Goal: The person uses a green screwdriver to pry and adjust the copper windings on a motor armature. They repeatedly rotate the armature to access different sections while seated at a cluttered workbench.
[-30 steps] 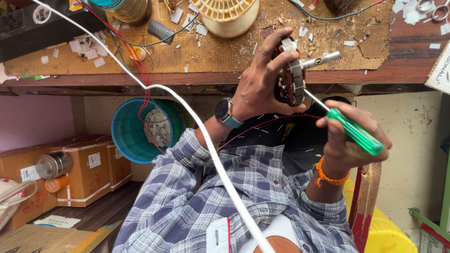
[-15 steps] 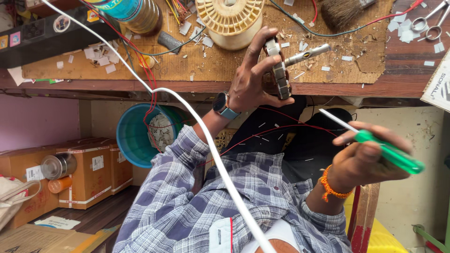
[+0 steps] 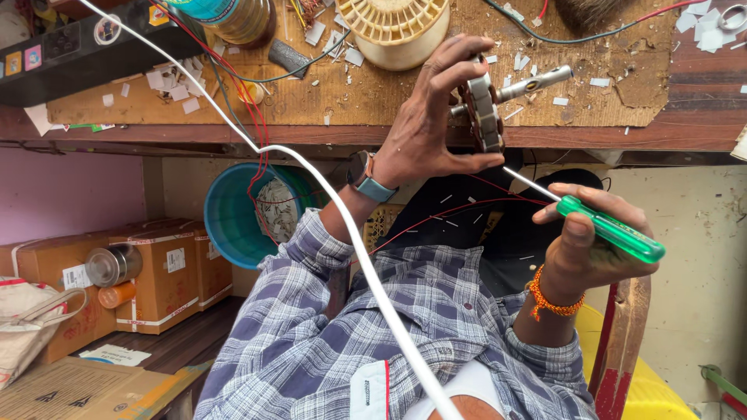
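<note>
The left hand (image 3: 424, 128) is clamping the rotor (image 3: 484, 109) upright over the surface (image 3: 467, 117), so the right hand (image 3: 591, 249), closed around the screwdriver (image 3: 607, 229), is reaching its tip underneath.

The scene is evenly lit by soft daylight; the bench (image 3: 233, 109) is shown sharply, weak shadows are cast beneath it, and slight bending is seen at the edges.

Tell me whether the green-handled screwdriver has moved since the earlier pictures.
Yes. The screwdriver in the right hand has drawn back from the motor core, dropping farther below the bench edge.
</note>
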